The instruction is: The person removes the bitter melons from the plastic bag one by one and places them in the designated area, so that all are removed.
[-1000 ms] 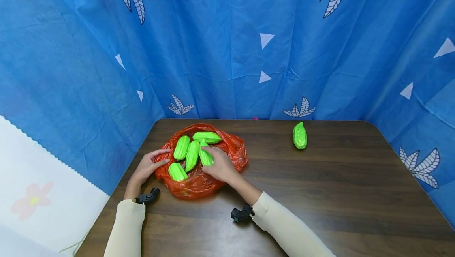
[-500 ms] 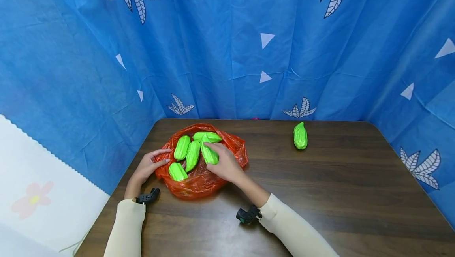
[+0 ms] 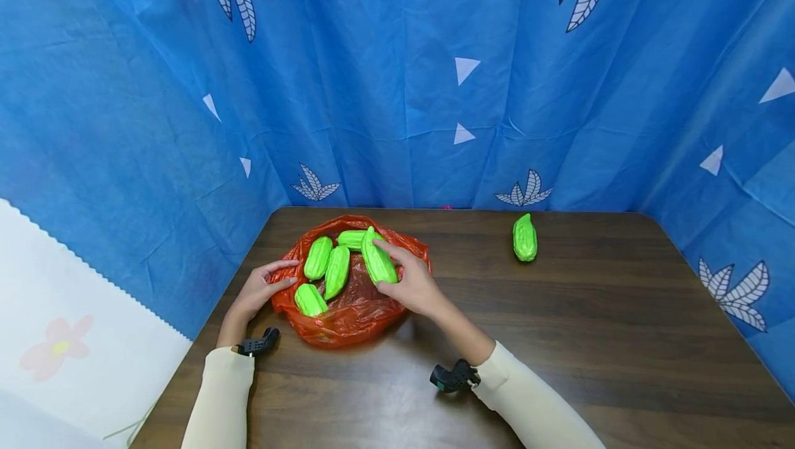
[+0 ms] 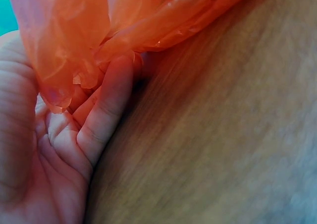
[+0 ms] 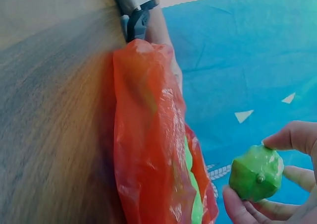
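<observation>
My right hand (image 3: 415,286) (image 5: 300,178) pinches a ridged green vegetable (image 3: 377,260) (image 5: 256,173) between thumb and fingers, above the right part of an open red plastic bag (image 3: 348,330) (image 5: 148,135). Inside the bag lie several more green vegetables, one (image 3: 318,258) at the left, another (image 3: 337,272) near the middle, one (image 3: 310,300) low at the front and one (image 3: 350,240) at the back, partly hidden behind the held one. The left hand (image 3: 253,293) (image 4: 59,154) holds the bag's left edge, its thumb and fingers around the crumpled plastic (image 4: 143,21).
A single green vegetable (image 3: 524,238) lies on the brown wooden table (image 3: 590,311) toward the back right. Blue patterned curtain (image 3: 404,90) stands behind the table and along its sides. A white cloth with a flower print (image 3: 59,350) is at the left.
The right hand has raised its green vegetable from among the others and moved it to the right. The left hand has stayed in place at the bag's edge.
</observation>
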The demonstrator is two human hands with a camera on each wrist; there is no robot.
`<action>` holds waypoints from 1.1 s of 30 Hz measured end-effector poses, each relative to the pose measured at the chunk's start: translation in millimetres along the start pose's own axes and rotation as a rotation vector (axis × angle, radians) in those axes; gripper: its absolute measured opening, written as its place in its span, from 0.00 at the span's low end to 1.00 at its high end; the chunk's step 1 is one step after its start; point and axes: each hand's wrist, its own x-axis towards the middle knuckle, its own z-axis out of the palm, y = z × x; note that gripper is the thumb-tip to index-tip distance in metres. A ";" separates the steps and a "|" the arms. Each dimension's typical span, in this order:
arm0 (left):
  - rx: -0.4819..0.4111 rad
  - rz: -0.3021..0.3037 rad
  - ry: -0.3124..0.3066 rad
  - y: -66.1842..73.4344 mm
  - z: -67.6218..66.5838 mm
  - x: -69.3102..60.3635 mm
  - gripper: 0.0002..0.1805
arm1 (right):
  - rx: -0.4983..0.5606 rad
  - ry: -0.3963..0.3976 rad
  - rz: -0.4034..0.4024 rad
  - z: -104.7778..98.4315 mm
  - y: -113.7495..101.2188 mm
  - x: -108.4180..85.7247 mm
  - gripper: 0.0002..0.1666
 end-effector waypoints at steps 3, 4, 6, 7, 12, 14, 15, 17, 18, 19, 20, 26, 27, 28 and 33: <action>0.001 0.002 -0.001 -0.3 0.4 -0.1 0.28 | 0.046 0.007 0.025 -6.0 1.6 -1.3 0.47; 0.003 0.001 -0.002 -0.1 0.5 0.0 0.28 | 0.056 0.011 0.038 -7.7 2.0 -1.7 0.47; 0.007 -0.005 -0.005 0.3 0.7 0.0 0.28 | 0.065 0.023 0.062 -11.5 3.0 -2.3 0.48; 0.008 -0.007 -0.006 0.8 0.8 -0.1 0.28 | 0.071 0.030 0.074 -13.2 3.5 -2.6 0.48; 0.014 -0.012 -0.006 12.6 2.7 -4.0 0.26 | 0.072 0.066 0.111 -22.0 7.6 -3.7 0.47; 0.020 -0.015 -0.009 20.6 3.6 -6.8 0.26 | 0.066 0.075 0.120 -25.9 9.4 -3.9 0.46; 0.022 -0.018 -0.013 24.4 4.1 -8.3 0.26 | 0.067 0.078 0.122 -27.8 10.5 -3.9 0.46; 0.023 -0.023 -0.016 30.6 4.6 -10.8 0.27 | 0.066 0.083 0.129 -31.8 12.2 -4.3 0.46; 0.026 -0.026 -0.017 32.6 4.7 -11.8 0.27 | 0.065 0.085 0.135 -33.9 12.8 -4.4 0.46; 0.024 -0.029 -0.018 33.2 4.7 -12.2 0.27 | 0.062 0.086 0.139 -36.1 13.6 -4.7 0.46; 0.024 -0.031 -0.018 33.7 4.7 -12.7 0.27 | 0.060 0.087 0.142 -38.1 14.8 -5.0 0.46; 0.020 -0.026 -0.017 32.4 4.1 -12.3 0.27 | 0.056 0.102 0.156 -49.6 22.7 -5.6 0.46; 0.020 -0.025 -0.018 32.0 4.0 -12.0 0.27 | 0.064 0.104 0.158 -51.1 23.9 -5.5 0.46; 0.017 -0.024 -0.019 31.7 4.0 -11.7 0.27 | 0.071 0.107 0.161 -52.7 25.2 -5.5 0.46; -0.006 -0.018 -0.029 30.2 3.7 -10.8 0.27 | 0.080 0.130 0.171 -60.4 30.7 -4.6 0.46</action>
